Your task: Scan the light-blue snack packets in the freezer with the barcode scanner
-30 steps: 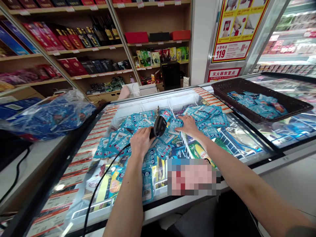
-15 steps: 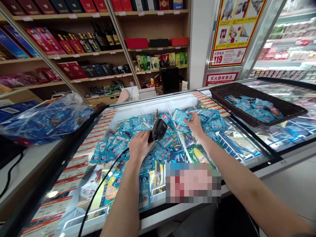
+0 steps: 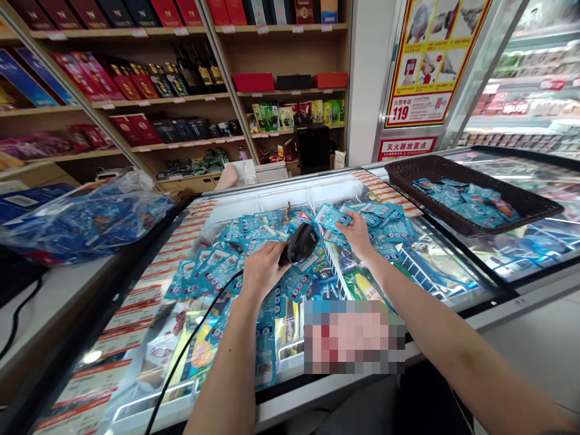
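Observation:
My left hand (image 3: 263, 270) is wrapped round the handle of a black corded barcode scanner (image 3: 302, 243). The scanner's head points right, toward the packet in my other hand. Between the thumb and fingers of my right hand (image 3: 356, 232) is the edge of a blue snack packet (image 3: 331, 216), its printed face turned up. Many more blue packets (image 3: 222, 266) lie spread over the freezer's glass top (image 3: 172, 320), beneath and around both hands. From the scanner a black cable (image 3: 193, 335) runs down past my left forearm.
A brown basket (image 3: 475, 223) holding blue packets stands on the freezer at the right. To the left, a clear plastic bag (image 3: 90, 223) of blue packets lies on a counter. Shelves (image 3: 181, 99) with boxes and bottles line the back. A blurred patch covers the freezer's front edge.
The scanner in my left hand has shifted slightly right, closer to the held packet. My right hand and its packet have moved slightly left.

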### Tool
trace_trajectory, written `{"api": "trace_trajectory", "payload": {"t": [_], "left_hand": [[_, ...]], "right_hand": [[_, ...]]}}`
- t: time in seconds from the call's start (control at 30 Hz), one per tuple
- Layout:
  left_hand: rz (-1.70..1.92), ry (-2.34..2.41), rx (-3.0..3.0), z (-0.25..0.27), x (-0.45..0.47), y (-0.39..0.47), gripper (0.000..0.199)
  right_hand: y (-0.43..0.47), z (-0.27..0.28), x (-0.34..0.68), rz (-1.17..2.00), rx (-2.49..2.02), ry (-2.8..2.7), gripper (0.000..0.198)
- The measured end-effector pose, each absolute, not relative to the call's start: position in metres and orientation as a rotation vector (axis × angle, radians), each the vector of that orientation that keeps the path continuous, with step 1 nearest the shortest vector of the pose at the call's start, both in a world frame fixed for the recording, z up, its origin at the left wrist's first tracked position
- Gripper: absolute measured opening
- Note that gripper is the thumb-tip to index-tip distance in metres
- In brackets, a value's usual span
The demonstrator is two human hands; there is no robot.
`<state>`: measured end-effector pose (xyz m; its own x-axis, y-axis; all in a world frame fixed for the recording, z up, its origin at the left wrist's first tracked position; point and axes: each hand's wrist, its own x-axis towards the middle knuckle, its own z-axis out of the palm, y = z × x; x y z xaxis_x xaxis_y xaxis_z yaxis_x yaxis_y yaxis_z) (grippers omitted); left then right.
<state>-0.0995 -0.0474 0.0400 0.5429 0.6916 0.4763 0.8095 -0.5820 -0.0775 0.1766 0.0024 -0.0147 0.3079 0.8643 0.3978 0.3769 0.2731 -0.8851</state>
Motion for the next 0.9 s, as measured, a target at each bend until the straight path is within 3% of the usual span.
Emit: {"api": "trace_trajectory", "payload": {"t": [0.73,0.9], "left_hand": [[-0.542,-1.281,-2.494,0.041,-0.098,-0.048,0.033],[-0.562,-1.329,-2.441,0.039,-0.102,-0.046,0.034]], "right_hand": [[-0.001,-0.011,0.17,0.66,-1.195,-1.195,0.042],[-0.01,0.002,0.183,0.406,-1.361,-1.251,0.045]]}}
